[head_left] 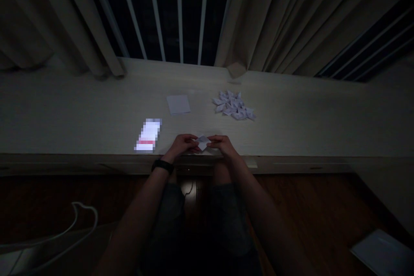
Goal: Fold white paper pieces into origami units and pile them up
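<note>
A small white folded paper piece (203,142) lies at the near edge of the pale ledge (291,133). My left hand (183,144) pinches its left side and my right hand (221,144) pinches its right side, fingers closed on it. A black band sits on my left wrist (162,165). Farther back lie a pile of several folded white paper pieces (234,106) and a stack of white square sheets (178,104).
A lit phone screen (148,135) lies on the ledge left of my hands. Curtains (258,21) and a barred dark window rise behind. On the wooden floor are a white cable (74,228) at left and a white flat object (384,252) at right.
</note>
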The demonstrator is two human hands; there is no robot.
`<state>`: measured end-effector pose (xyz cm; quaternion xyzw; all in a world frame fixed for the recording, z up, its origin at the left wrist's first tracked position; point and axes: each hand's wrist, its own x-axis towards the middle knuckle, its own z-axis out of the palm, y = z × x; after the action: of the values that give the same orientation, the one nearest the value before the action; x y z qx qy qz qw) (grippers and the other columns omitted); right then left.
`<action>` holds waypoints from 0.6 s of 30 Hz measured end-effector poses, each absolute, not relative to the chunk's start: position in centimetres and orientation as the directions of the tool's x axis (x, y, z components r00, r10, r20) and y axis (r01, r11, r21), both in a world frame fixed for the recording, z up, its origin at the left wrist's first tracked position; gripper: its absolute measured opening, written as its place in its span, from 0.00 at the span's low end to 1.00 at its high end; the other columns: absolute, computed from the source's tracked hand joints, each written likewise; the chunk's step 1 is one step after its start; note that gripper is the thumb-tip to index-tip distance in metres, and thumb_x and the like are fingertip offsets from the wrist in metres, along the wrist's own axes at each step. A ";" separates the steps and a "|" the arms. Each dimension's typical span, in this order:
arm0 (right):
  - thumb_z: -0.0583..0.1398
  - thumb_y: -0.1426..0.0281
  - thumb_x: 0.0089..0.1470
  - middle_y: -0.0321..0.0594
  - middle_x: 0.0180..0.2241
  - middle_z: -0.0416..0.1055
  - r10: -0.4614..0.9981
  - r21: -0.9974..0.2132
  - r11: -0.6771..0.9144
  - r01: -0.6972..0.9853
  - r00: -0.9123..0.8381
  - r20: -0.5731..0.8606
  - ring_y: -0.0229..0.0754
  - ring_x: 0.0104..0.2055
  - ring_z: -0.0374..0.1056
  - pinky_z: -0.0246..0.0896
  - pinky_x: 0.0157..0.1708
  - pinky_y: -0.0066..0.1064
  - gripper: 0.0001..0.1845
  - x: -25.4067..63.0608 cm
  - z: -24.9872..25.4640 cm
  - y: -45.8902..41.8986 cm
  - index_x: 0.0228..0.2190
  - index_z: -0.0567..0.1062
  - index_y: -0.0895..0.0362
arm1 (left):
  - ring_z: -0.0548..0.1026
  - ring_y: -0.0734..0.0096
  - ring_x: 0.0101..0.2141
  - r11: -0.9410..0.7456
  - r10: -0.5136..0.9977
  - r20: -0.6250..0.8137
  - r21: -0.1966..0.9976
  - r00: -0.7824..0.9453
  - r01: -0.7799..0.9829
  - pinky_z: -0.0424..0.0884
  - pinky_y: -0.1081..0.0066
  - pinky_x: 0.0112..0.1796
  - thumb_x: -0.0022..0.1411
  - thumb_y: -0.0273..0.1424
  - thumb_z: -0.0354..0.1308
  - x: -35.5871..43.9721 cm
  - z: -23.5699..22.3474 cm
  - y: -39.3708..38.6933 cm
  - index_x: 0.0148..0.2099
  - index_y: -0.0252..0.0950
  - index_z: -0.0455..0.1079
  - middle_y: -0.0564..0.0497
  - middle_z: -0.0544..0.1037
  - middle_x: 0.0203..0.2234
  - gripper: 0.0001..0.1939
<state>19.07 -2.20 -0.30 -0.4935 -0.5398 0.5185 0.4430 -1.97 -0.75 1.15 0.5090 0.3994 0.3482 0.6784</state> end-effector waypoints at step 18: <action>0.67 0.68 0.36 0.39 0.31 0.79 0.997 -0.996 0.083 0.033 -0.012 0.082 0.50 0.44 0.71 0.45 0.58 0.46 0.05 18.9 -1.1 -2.1 0.23 0.81 0.52 | 0.79 0.65 0.27 0.301 0.877 -0.236 0.949 0.419 -0.097 0.76 0.65 0.34 0.46 0.28 0.67 -2.1 1.3 -0.8 0.38 0.27 0.75 0.44 0.80 0.26 0.15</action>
<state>18.88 -2.07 -1.09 -0.4845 -0.5312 0.4731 0.5091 -2.07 -0.81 1.31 0.4761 0.4095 0.3503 0.6949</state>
